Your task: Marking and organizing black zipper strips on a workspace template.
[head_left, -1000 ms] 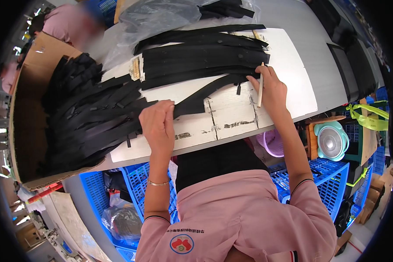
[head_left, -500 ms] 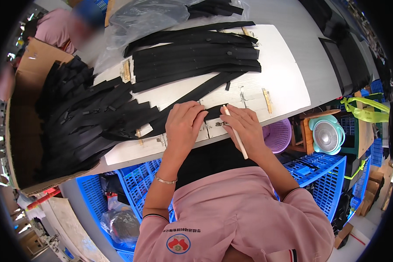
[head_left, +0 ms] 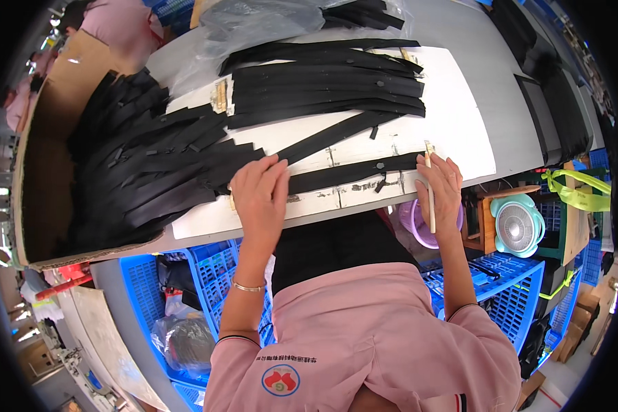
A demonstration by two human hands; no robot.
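One black zipper point(head_left: 347, 174) lies flat between the two hands, near the front edge of the board. The left hand point(head_left: 259, 196) is at its left end, fingers bent and close together, fingertips lowered to the fabric; whether they pinch it cannot be told. The right hand point(head_left: 442, 191) is at its right end, partly curled, with a slim white stick point(head_left: 430, 199) held between thumb and fingers.

The work surface is a white board point(head_left: 462, 113) with dark marks, set on a grey table point(head_left: 453, 27). Beyond the zipper, a second strip point(head_left: 343, 136) lies diagonally below a row of black strips point(head_left: 323, 88). A cardboard box point(head_left: 42, 147) at left contains a heap of similar strips point(head_left: 151, 161). Blue crates point(head_left: 508, 292), a purple basket point(head_left: 413, 220) and a turquoise fan point(head_left: 520, 223) stand below table level.

The zipper's long axis runs left to right, nearly parallel to the near table edge, right end slightly farther from the person. Its pull tab point(head_left: 380, 182) points toward the person.
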